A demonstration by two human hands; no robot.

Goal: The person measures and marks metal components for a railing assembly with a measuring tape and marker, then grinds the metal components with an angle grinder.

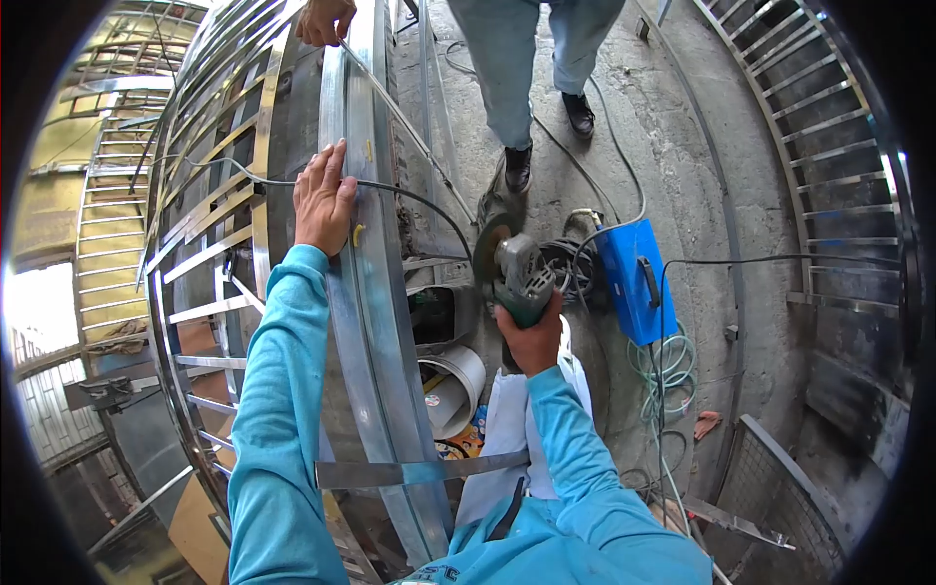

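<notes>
My left hand (324, 200) lies flat with fingers stretched on the long metal beam (363, 322). A black cable (414, 198) passes by its fingers. My right hand (534, 336) is wrapped around the body of an angle grinder (525, 273), held to the right of the beam. The grinder's disc (493, 246) faces the beam and stands apart from it. Whether it spins cannot be told. Small yellow marks or bits (358, 235) show on the beam near my left hand. A flat metal strip (419, 473) lies across the beam close to my body.
A co-worker's hand (325, 21) holds a thin metal rod (395, 107) slanting down beside the beam. That person's legs (502, 73) stand ahead. A blue box (636, 278) with cables, a white bucket (468, 375) and a hose (678, 361) sit on the floor. Metal railings (210, 195) line the left.
</notes>
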